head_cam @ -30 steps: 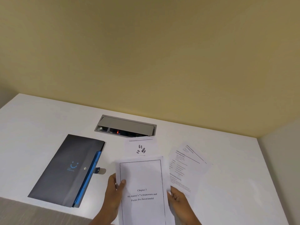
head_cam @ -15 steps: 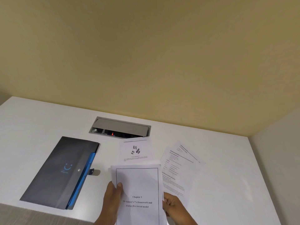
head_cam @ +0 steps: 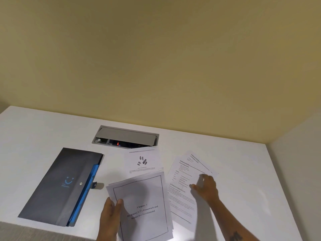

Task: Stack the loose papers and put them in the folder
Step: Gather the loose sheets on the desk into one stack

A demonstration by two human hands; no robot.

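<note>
While the left hand [head_cam: 111, 213] pinches the gathered papers [head_cam: 142, 206] beside the shut folder [head_cam: 59, 185], the right hand [head_cam: 205, 187] lies open on the fanned sheets [head_cam: 182, 188]; dragging them could scatter or crease them

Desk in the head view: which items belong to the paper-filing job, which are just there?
Job:
- held stack in left hand
- loose sheets under right hand
- sheet with a small figure, lying flat
- grey folder, closed

Just there:
- cable box set into the white desk
</note>
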